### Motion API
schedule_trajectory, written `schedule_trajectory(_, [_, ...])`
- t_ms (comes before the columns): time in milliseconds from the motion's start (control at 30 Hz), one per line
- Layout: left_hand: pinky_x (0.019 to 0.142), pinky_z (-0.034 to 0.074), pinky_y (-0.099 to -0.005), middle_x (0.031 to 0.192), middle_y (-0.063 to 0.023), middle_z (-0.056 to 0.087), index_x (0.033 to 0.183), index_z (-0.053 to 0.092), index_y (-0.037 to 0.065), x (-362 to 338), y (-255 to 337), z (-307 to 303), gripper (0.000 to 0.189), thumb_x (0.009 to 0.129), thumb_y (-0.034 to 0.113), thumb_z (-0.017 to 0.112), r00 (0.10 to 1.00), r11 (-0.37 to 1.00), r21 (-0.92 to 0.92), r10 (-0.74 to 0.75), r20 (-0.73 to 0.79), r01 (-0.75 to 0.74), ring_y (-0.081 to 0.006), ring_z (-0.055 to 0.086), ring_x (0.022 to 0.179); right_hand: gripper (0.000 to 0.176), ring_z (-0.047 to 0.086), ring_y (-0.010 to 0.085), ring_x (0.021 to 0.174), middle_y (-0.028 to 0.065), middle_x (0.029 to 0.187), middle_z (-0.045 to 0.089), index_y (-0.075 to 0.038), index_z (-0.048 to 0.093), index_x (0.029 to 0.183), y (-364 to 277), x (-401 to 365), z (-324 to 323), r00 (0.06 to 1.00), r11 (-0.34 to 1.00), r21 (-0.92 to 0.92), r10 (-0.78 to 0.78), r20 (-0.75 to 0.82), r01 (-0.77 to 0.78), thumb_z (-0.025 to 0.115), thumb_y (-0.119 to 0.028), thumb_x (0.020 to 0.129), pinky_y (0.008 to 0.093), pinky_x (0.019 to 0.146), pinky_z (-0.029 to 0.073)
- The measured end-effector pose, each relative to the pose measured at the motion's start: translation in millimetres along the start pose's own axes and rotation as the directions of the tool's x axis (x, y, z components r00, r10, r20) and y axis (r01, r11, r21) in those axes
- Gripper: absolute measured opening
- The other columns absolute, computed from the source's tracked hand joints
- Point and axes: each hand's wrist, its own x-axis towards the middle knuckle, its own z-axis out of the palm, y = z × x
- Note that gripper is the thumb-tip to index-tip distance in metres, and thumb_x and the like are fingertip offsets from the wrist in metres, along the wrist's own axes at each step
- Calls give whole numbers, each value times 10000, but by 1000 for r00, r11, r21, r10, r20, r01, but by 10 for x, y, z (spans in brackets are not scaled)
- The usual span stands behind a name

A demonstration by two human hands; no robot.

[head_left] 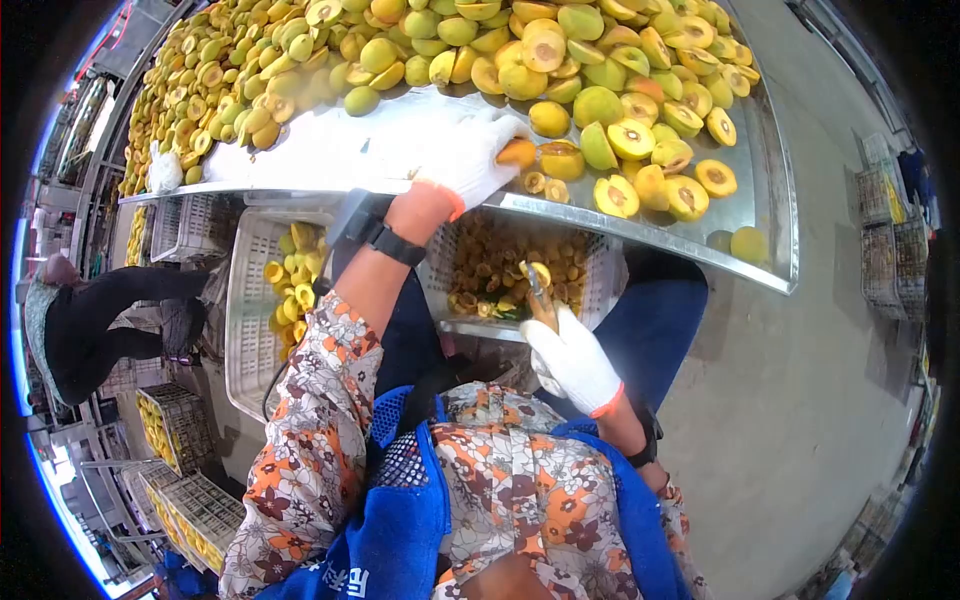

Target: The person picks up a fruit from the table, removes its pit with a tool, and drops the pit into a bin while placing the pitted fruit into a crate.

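My left hand (pixel 480 165), in a white glove, reaches to the near edge of the metal table (pixel 735 225). Its fingers are closed on an orange-yellow peach half (pixel 517 152), partly hidden by the glove. Lower down, my right hand (pixel 575 365), also gloved, grips a pitting tool (pixel 543 305) with a wooden handle and metal tip. A yellow ring-like bit of fruit (pixel 541 273) is at the tip. Below the tool is a crate (pixel 603 285) holding brownish pits and scraps (pixel 510 255). Several halved peaches (pixel 630 140) lie cut face up near my left hand.
A large heap of yellow-green peach halves (pixel 420 40) covers the back of the table. At left, a white crate (pixel 250 345) holds hollowed yellow halves (pixel 300 290). A person in dark clothes (pixel 100 320) is beyond it. Stacked crates (pixel 890 245) stand far right.
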Motion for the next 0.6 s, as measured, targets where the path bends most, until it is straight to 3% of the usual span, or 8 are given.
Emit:
schedule_trajectory(33, [983,491,-416,1157,-105,653,1170,617,115,-69,48,-1,364,859,278,716,1000,1000,1,1,0,-1,-282,625,1112,342,571,150,557,36,703,594,-31,549,1061,-41,-3,1,1000,1000,1,-1,0,1,624,-359,1000,317,519,456])
schedule_trajectory(100, [879,525,-349,1050,-75,633,1123,602,70,-268,150,-1,335,843,229,694,972,806,-588,-188,-143,69,-217,642,979,361,611,181,581,82,719,625,-17,542,1058,-105,-1,33,979,967,-207,-175,-107,150,627,-363,997,337,538,485])
schedule_trajectory(167, [778,524,-310,974,-56,591,1092,579,56,-527,432,-186,327,805,184,671,949,669,-742,-260,-177,45,-178,626,906,392,676,301,657,171,773,659,5,545,1078,-236,-42,88,972,950,-272,-193,-132,152,631,-367,991,404,614,529])
schedule_trajectory(233, [823,514,-285,1007,-58,599,1143,576,34,-775,538,-216,364,804,159,622,936,108,-989,-348,62,106,-158,590,940,415,700,408,770,240,820,668,20,558,1107,-247,-56,135,910,873,-329,-406,-79,361,637,-368,983,461,699,538])
schedule_trajectory(300, [758,502,-267,992,-63,601,1149,576,51,-906,639,-206,363,805,166,591,950,-91,-994,-298,89,65,-159,597,893,427,698,420,811,260,883,666,27,554,1142,-241,-15,173,933,882,-358,-353,-74,306,639,-360,982,466,710,539])
schedule_trajectory(433, [763,527,-326,981,-91,599,1096,566,48,-1034,713,-191,272,878,204,614,892,-186,-980,-427,147,73,-236,653,898,434,700,418,878,306,1111,622,59,541,1224,-298,-53,274,992,951,-297,-111,-67,86,630,-296,991,447,685,556])
schedule_trajectory(500, [773,527,-330,981,-89,606,1104,578,43,-1062,731,-157,256,933,231,601,869,-252,-966,-463,176,62,-235,654,898,337,702,375,802,284,1103,601,36,577,1204,-152,-38,225,689,320,-754,-687,232,574,622,-214,983,424,622,560])
schedule_trajectory(600, [833,508,-311,981,-89,642,1084,626,39,-1088,807,-131,297,1024,311,522,864,-120,-988,-482,145,99,-194,643,901,272,695,349,760,248,1037,602,-6,623,1193,-169,-40,320,675,280,-793,-708,210,541,614,-147,961,419,576,561])
